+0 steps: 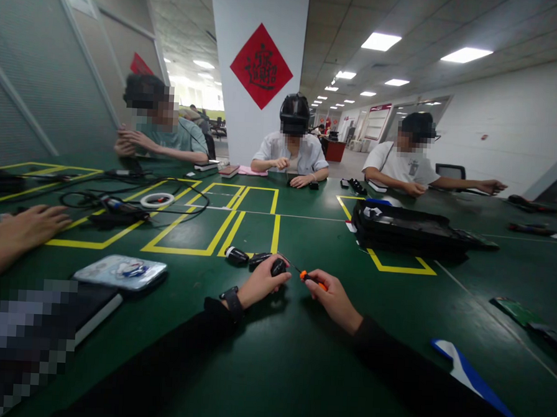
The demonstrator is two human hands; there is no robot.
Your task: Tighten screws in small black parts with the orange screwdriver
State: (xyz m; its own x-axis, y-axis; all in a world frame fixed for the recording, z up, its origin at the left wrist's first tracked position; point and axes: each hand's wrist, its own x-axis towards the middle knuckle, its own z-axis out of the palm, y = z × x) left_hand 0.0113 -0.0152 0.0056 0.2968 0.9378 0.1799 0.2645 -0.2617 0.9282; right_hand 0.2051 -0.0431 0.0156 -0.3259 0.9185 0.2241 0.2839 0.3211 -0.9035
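Note:
My left hand [260,285], with a black band on its wrist, is closed round a small rounded black part [278,267]. The fingers of my right hand [333,297] grip a screwdriver [305,276] with an orange and black handle. Its thin shaft points up and left, towards the black part; whether the tip touches it I cannot tell. Just beyond my left hand lie a black piece with a white end [236,255] and another dark piece [258,259], partly behind my fingers.
A phone in a clear case [121,270] and a dark notebook [98,316] lie at the left. Cables [115,209] and a white ring [157,200] are further back. A black open case [403,230] stands right of centre. Several co-workers sit round the green table [270,370].

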